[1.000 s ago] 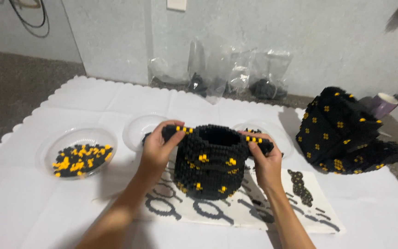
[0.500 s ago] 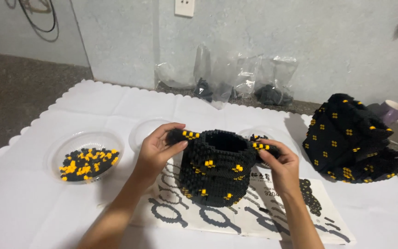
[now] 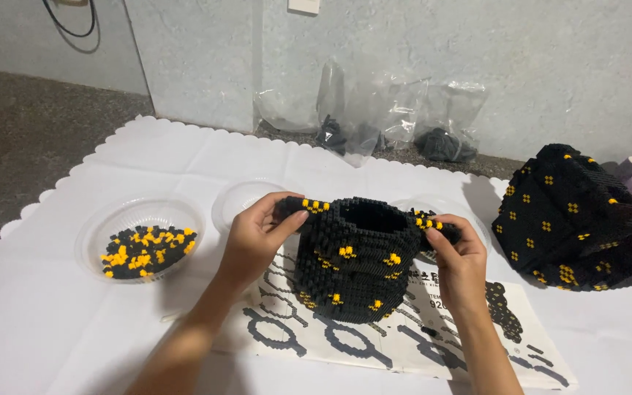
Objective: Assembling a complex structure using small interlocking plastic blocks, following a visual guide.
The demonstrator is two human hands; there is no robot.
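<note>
— Where's the model?

— The black-and-yellow brick model (image 3: 356,260) stands on the instruction sheet (image 3: 396,333), mid-cloth (image 3: 53,329).

— And the hands?

— Left hand (image 3: 254,238) pinches its left projecting arm, thumb under, fingers on top. Right hand (image 3: 461,256) pinches the right arm likewise.

— Nearby?

— A bowl (image 3: 140,238) of loose bricks to the left; a bigger black model (image 3: 568,219) to the right.

Clear plastic bags (image 3: 374,110) slump against the back wall; a white printed sheet (image 3: 418,336), black-patterned, lies flat on the cloth.
</note>
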